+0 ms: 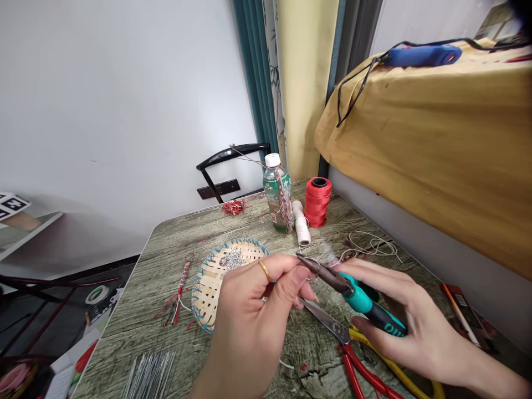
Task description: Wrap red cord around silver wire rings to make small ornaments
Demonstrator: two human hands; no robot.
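Observation:
My right hand [411,316] is wrapped round the teal and black handles of a pair of long-nose pliers [357,296]. Their dark jaws point left, with the tip at the fingers of my left hand [257,316]. That hand wears a gold ring and is closed in a pinch; a thin loop shows by the jaws, but what the fingers hold is too small to name. Scissors [326,321] with a yellow handle lie under my hands, beside a red-handled tool [353,371]. Partly behind my left hand is a round woven basket [203,296] with blue lacing, holding small silvery pieces [233,259].
A plastic bottle [272,194] with braided cord on it stands near a red thread spool [318,202] and a white thread roll [302,227]. Metal wires [149,374] lie front left, near a red-white braid [182,282]. Loose cord [374,242] lies right.

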